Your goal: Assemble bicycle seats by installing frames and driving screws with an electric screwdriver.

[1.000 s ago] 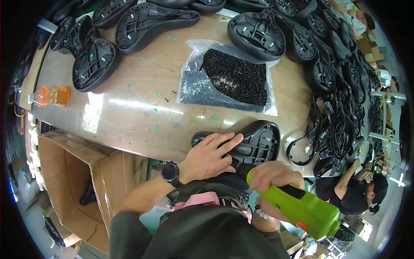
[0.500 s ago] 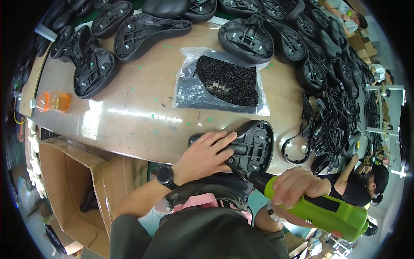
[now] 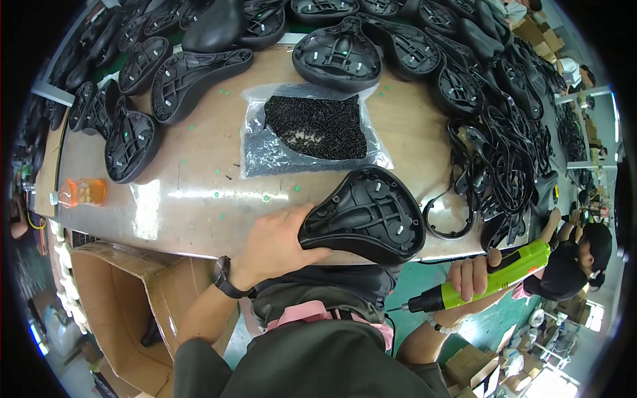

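- One bicycle saddle (image 3: 363,219), underside up, is at the near edge of the table (image 3: 179,229); the left hand (image 3: 273,242) has thumb and fingers clamped on its narrow end.
- The right hand (image 3: 470,275) wraps its fingers round a green power screwdriver (image 3: 507,270) at the saddle's four o'clock; its bit is clear, so I judge no screw is being driven.
- Which rim holes are filled, I cannot tell; plenty of screws remain in the plastic bag (image 3: 262,156) at eleven o'clock; black bands (image 3: 507,162) lie loose at two; more upturned saddles (image 3: 342,58) sit at twelve, finished or waiting unclear.
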The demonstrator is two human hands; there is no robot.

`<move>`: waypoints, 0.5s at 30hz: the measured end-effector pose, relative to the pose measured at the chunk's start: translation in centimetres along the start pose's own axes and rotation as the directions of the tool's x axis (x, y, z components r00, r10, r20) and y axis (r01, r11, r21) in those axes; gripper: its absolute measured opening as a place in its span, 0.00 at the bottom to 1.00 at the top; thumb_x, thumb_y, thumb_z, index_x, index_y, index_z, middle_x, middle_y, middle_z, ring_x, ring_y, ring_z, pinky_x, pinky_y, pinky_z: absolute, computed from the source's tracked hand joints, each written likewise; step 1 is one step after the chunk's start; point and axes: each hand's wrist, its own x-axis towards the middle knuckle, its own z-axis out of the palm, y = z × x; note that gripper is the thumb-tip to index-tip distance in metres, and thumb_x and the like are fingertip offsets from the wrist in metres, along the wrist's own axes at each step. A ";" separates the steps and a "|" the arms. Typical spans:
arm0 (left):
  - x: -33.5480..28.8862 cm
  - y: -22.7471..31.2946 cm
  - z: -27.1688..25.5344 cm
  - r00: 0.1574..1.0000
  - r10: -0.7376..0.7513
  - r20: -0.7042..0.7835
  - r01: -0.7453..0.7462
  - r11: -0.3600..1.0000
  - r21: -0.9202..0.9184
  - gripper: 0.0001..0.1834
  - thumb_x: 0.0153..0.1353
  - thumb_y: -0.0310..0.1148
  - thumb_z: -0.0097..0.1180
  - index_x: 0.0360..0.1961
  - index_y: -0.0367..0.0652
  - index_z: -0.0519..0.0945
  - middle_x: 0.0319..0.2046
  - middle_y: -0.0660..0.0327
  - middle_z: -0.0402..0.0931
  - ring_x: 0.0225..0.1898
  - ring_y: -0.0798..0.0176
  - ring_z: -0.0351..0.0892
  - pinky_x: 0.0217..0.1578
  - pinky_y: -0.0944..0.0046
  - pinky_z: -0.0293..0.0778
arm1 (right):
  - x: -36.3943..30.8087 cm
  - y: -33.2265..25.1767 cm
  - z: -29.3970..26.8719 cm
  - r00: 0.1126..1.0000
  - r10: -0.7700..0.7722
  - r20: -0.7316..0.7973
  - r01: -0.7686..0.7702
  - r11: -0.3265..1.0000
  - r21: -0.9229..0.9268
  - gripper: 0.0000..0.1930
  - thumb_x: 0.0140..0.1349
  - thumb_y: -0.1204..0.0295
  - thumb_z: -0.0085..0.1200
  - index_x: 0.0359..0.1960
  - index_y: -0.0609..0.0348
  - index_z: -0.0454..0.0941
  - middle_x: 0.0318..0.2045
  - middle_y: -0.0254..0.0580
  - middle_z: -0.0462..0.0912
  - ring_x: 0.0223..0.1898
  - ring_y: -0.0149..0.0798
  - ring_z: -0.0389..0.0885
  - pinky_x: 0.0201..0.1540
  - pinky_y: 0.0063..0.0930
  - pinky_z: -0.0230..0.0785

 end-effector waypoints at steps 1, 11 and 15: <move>0.1 0.1 -0.2 1.000 -0.026 -0.002 0.026 0.997 -0.069 0.38 0.46 0.50 0.69 0.53 0.35 0.74 0.44 0.45 0.79 0.45 0.44 0.79 0.47 0.52 0.75 | -0.2 -0.1 -0.2 1.000 0.005 -0.014 -0.005 1.000 0.004 0.35 0.68 0.39 0.31 0.47 0.64 0.68 0.19 0.39 0.71 0.15 0.35 0.70 0.25 0.32 0.64; -0.8 0.5 0.7 0.998 0.011 -0.056 -0.011 1.000 -0.004 0.38 0.46 0.48 0.70 0.55 0.36 0.73 0.47 0.47 0.78 0.45 0.44 0.80 0.45 0.54 0.77 | -0.9 0.4 -0.4 0.991 0.103 -0.086 -0.099 0.994 0.047 0.44 0.61 0.29 0.33 0.52 0.64 0.69 0.20 0.44 0.71 0.16 0.41 0.69 0.25 0.37 0.64; -0.7 -0.4 3.0 0.990 0.011 0.139 -0.058 0.940 0.337 0.40 0.46 0.45 0.68 0.58 0.41 0.67 0.52 0.57 0.73 0.56 0.52 0.72 0.49 0.58 0.75 | 0.1 2.0 2.1 0.994 0.075 -0.077 -0.083 0.992 -0.093 0.45 0.59 0.29 0.39 0.59 0.60 0.66 0.25 0.47 0.74 0.23 0.43 0.73 0.30 0.42 0.68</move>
